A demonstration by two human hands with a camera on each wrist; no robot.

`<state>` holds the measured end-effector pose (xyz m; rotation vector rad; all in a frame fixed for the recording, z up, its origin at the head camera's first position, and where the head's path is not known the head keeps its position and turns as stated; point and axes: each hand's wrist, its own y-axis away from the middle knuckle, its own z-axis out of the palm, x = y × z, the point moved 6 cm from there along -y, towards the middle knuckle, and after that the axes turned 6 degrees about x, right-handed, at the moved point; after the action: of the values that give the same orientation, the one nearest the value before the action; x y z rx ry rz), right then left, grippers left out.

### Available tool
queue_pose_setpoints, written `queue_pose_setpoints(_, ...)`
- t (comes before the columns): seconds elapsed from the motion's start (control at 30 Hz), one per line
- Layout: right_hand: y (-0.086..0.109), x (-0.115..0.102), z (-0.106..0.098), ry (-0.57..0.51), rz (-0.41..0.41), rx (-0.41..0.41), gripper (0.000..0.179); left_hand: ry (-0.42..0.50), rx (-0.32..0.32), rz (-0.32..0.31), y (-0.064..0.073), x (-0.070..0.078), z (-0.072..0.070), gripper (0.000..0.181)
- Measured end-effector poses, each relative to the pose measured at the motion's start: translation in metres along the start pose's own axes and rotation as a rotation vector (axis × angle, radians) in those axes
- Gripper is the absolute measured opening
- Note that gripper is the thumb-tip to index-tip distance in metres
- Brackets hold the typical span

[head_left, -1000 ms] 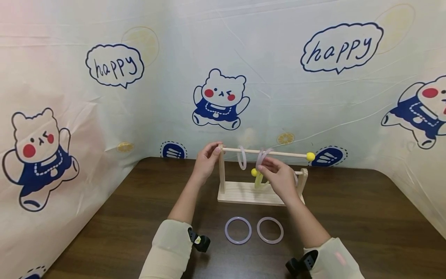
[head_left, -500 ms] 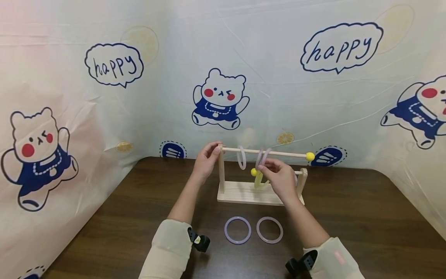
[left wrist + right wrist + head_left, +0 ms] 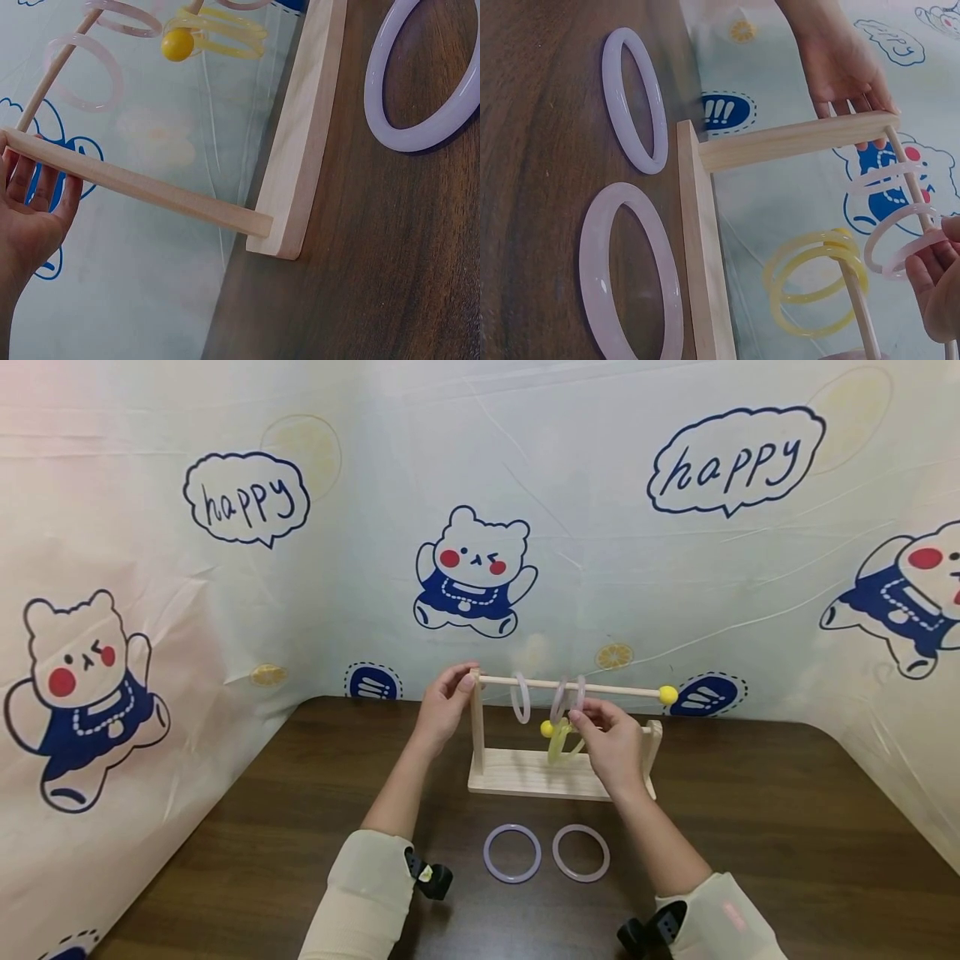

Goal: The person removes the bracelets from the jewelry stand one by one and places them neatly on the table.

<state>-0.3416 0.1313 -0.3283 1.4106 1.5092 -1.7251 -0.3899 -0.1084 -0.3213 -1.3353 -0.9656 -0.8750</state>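
Note:
A wooden stand [image 3: 540, 775] has two horizontal rods with yellow ball ends. My left hand [image 3: 441, 714] grips the top of its left post [image 3: 142, 184], fingers wrapped behind and thumb in front. On the upper rod [image 3: 626, 692], my right hand [image 3: 617, 747] pinches a pale pink ring [image 3: 581, 692] between thumb and fingers. Just left of it hangs a second pinkish ring [image 3: 557, 702], and a whitish ring [image 3: 524, 702] hangs nearer the post. Yellow rings [image 3: 780, 315] hang on the lower rod [image 3: 862, 319], partly behind my right hand in the head view.
On the dark wooden table [image 3: 300, 877], a purple ring [image 3: 487, 854] and a pink ring [image 3: 556, 853] lie flat in front of the stand. A printed cloth [image 3: 360, 568] rises behind and beside the table. The upper rod's yellow ball [image 3: 668, 695] sticks out to the right.
My right hand has slid slightly to the right along the upper rod with the pinched ring, widening its gap from the neighbouring ring. The left hand stays on the post.

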Motion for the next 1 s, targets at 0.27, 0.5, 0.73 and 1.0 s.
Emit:
queue_pose_setpoints(0.27,0.002,-0.004,-0.005,-0.027,-0.044,0.053,0.020,0.009,0.017,0.028,-0.004,-0.007,-0.001,0.030)
queue_pose_setpoints(0.5,0.004,-0.009,-0.007,-0.044,-0.058,0.065,0.022,0.008,0.016,0.033,-0.004,-0.006,-0.001,0.031)
queue_pose_setpoints(0.73,0.004,-0.012,-0.009,-0.055,-0.109,0.082,0.018,0.008,0.011,0.039,-0.004,-0.006,0.000,0.032)
queue_pose_setpoints(1.0,0.004,-0.012,-0.014,-0.058,-0.122,0.108,0.016,0.015,0.013,0.029,-0.004,-0.007,0.000,0.031)
